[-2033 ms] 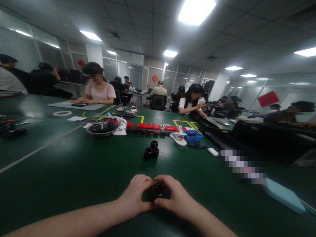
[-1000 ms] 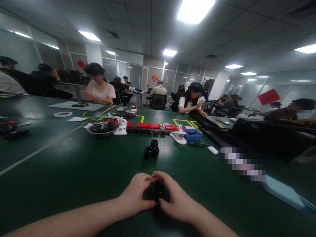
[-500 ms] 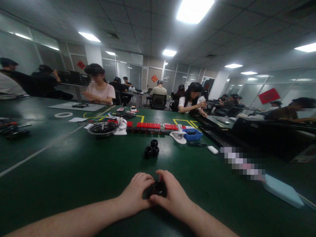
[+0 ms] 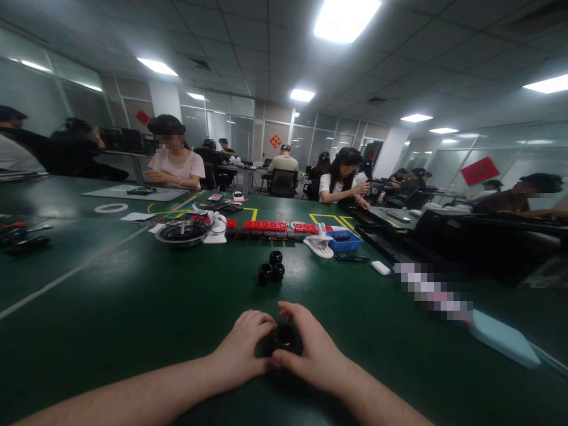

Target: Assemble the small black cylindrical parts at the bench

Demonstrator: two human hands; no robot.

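A black round part (image 4: 283,336) with a dark hole in its top is low over the near middle of the green table, between my two hands. My left hand (image 4: 246,340) curls round its left side, fingers behind and thumb in front. From the right, my right hand (image 4: 310,343) cups it, thumb at its front edge and fingers bent behind it; a small gap shows by the palm. Whether the part rests on the table is hidden. Beyond the hands, a small cluster of similar black round parts (image 4: 271,269) stands close together.
Across the table run red socket strips (image 4: 266,225), a metal bowl of black cables (image 4: 181,232), a white clip stand (image 4: 318,241) and a blue basket (image 4: 345,241). A white case (image 4: 380,268) and a light-blue box (image 4: 503,337) lie right. Tools (image 4: 22,236) lie left. Co-workers sit opposite.
My right hand has loosened slightly, and its palm now stands a little off the black round part. My left hand stays nearly still. The view has shifted slightly.
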